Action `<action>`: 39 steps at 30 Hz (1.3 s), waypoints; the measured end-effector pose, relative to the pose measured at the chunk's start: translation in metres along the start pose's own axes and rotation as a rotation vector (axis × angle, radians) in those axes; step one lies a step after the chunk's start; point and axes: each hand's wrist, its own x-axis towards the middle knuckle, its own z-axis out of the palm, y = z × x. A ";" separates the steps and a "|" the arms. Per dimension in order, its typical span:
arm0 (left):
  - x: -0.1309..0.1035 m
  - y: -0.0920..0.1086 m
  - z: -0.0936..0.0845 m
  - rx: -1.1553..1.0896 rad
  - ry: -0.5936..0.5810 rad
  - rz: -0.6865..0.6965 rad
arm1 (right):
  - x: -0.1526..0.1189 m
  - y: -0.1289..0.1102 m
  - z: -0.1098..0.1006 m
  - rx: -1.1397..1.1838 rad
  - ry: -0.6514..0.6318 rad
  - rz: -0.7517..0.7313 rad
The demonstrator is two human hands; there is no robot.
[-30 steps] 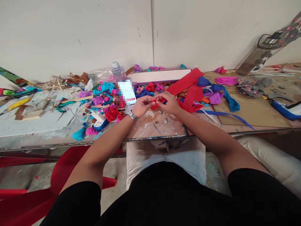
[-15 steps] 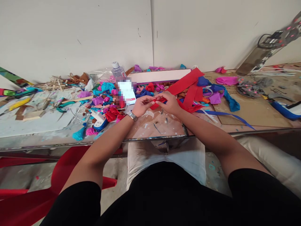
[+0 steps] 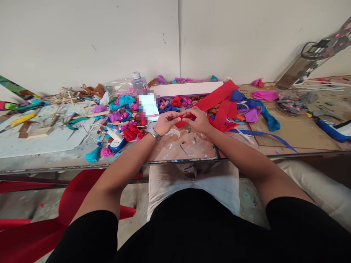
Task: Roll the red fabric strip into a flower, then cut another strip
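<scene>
My left hand (image 3: 166, 123) and my right hand (image 3: 198, 119) meet above the near middle of the table, fingertips almost touching. Both pinch a small piece of red crepe paper (image 3: 180, 125), mostly hidden behind the fingers. A wristwatch (image 3: 155, 134) is on my left wrist. Beyond my right hand lie long red crepe paper strips (image 3: 219, 98). Just left of my left hand, a phone with a lit screen (image 3: 148, 106) leans among crumpled paper pieces.
A plastic bottle (image 3: 139, 82) stands behind the phone. Rolled paper flowers and scraps (image 3: 120, 106) cover the left middle. Further right are a blue strip (image 3: 270, 135), cardboard (image 3: 296, 135) and a leaning dark bottle (image 3: 294, 71). A power strip (image 3: 116, 140) sits near the front edge.
The view has shifted very slightly. Both hands stay together at the same spot, with small finger movements on the red crepe paper.
</scene>
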 end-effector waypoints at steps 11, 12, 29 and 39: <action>-0.002 -0.001 0.000 0.002 0.004 0.007 | 0.000 0.000 0.000 0.007 0.013 -0.027; -0.002 -0.001 -0.001 0.009 0.000 0.010 | 0.000 0.000 0.000 0.014 0.013 -0.032; -0.002 -0.008 0.000 -0.124 -0.060 -0.108 | 0.001 0.006 0.003 0.023 -0.063 -0.087; -0.002 -0.008 0.001 -0.213 -0.046 -0.224 | 0.000 0.005 0.001 -0.027 -0.015 -0.047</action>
